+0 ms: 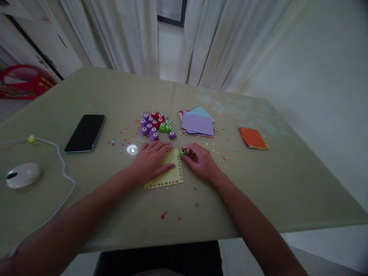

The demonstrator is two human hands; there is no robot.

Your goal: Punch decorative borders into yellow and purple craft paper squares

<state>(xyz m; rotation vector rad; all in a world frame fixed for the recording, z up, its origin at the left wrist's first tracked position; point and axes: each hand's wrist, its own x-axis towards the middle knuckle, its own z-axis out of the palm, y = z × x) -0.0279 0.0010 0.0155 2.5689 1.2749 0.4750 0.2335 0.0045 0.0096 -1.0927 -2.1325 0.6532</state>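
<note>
A pale yellow square of paper [165, 175] lies on the table with a row of small punched holes along its visible edges. My left hand [152, 159] rests flat on it, fingers stretched out, covering its left part. At the upper right corner of the paper, my right hand [201, 160] pinches a small green paper punch [183, 152] against the edge. Whether the paper sits inside the punch's slot I cannot tell. Just beyond my left hand stands a cluster of similar purple punches [144, 130], red punches [155, 124] and green punches [165, 127].
Coloured paper sheets [199, 124] are stacked behind my right hand, and an orange paper square [253, 138] lies farther right. On the left are a black phone [85, 133], a white oval device [24, 175] and a white cable [64, 172]. Confetti bits [197, 205] dot the table.
</note>
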